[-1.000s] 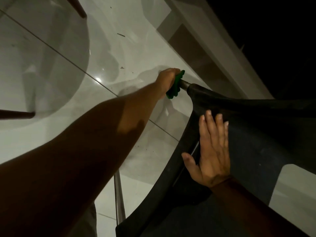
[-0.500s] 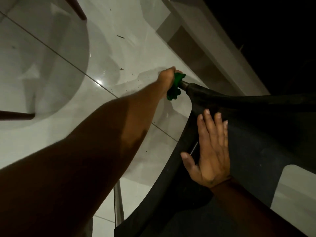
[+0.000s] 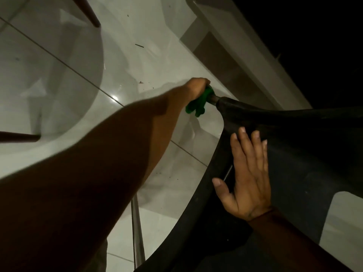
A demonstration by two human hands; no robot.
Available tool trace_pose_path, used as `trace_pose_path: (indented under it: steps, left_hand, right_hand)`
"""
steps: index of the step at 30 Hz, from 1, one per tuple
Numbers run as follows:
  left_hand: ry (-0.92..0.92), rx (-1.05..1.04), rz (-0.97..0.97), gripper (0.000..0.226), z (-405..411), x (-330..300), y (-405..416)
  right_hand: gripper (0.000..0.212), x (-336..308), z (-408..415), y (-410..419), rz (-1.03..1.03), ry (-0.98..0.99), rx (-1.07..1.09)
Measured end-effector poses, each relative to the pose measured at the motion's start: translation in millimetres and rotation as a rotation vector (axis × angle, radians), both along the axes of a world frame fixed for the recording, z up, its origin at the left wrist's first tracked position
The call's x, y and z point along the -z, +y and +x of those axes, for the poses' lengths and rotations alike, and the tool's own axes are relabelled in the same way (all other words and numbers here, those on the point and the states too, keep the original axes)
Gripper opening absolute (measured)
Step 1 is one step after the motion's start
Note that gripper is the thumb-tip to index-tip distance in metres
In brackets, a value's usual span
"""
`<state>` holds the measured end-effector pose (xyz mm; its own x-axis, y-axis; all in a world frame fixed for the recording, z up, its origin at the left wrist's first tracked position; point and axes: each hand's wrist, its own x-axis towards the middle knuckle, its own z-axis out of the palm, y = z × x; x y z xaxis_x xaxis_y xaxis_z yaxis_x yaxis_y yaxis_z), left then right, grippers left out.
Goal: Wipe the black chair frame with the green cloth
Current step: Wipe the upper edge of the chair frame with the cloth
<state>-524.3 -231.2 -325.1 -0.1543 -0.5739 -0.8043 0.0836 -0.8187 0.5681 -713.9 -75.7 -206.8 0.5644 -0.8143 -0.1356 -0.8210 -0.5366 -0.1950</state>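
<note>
Since the earlier frames, little has shifted: the left hand with the green cloth has crept slightly further out along the chair's leg tube, while the right hand has stayed flat where it was. One green cloth is in view, bunched in the left hand's closed grip and wrapped round the tube just where it emerges from the black chair frame. The right hand lies open, four fingers and thumb spread, palm pressed on the black frame and gripping nothing. One steel tube shows under the left forearm. Two dark red-brown chair legs stand on the glossy white tiled floor at upper left and left edge.
</note>
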Motion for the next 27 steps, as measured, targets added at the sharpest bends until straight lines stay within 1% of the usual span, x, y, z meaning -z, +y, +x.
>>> trace_pose_path:
  steps: [2,4,7,9,12,14,16,19,21,23,25,27]
  left_hand:
    - [-0.042,0.068,-0.005,0.047,0.7,0.0,-3.9]
    - [-0.061,0.091,-0.049,0.054,0.2,-4.8,-2.7]
    - [-0.032,0.125,-0.192,0.059,-2.2,-11.6,13.6]
    - [0.009,0.094,-0.22,0.059,-2.8,-9.7,20.5]
    - [0.06,0.012,-0.161,0.052,-5.3,-2.2,14.3]
    - [0.017,-0.027,-0.079,0.044,-6.7,2.3,3.5]
    - [-0.059,0.002,0.02,0.037,-6.4,1.9,0.3]
    - [-0.065,0.022,0.045,0.033,-5.9,1.9,-2.9]
    - [-0.041,0.027,-0.058,0.033,-5.4,0.3,0.9]
    - [-0.042,0.041,-0.176,0.026,-7.6,-6.5,10.2]
    - [-0.018,0.014,-0.222,0.028,-11.1,-6.6,17.4]
    - [0.047,-0.051,-0.224,0.029,-15.5,-2.8,16.7]
  right_hand:
    - [0.091,-0.9,0.2,-0.3,0.006,0.01,0.003]
    - [0.091,-2.7,0.5,-0.5,0.009,0.019,0.009]
    - [0.09,-3.5,2.0,0.4,0.008,0.02,0.009]
    - [0.09,-3.0,2.9,0.6,0.01,0.021,0.017]
    - [0.092,-1.7,2.5,0.1,0.013,0.02,0.03]
    - [0.092,-0.9,1.7,0.1,0.012,0.026,0.021]
    - [0.092,0.3,0.8,1.1,0.002,0.021,0.015]
    - [0.092,2.0,0.2,0.8,-0.002,0.01,0.024]
    - [0.092,1.1,0.0,1.0,0.007,0.014,0.028]
    - [0.093,0.3,-0.1,1.3,0.005,0.016,0.025]
    - [0.092,0.7,0.6,1.7,0.001,0.018,0.025]
    - [0.092,1.5,0.6,1.5,-0.005,0.012,0.024]
